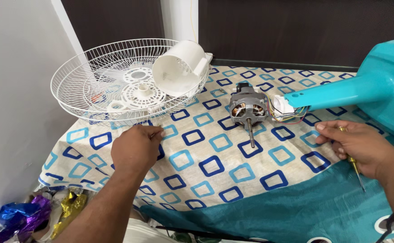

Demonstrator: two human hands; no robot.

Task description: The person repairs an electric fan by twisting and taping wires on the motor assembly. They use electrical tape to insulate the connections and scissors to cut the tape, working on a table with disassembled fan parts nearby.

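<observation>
My left hand rests knuckles-up on the patterned cloth just below the white wire fan guard, with its fingertips pinched on something small that I cannot make out. My right hand holds a screwdriver whose shaft points down past the palm. Between the hands lies a bare fan motor, its shaft pointing toward me. Coloured wires run from the motor into the teal fan stand lying at the right.
A white cylindrical motor cover and white plastic discs sit inside the wire guard. A teal cloth covers the near right. Shiny foil wrappings lie at the lower left by a white wall.
</observation>
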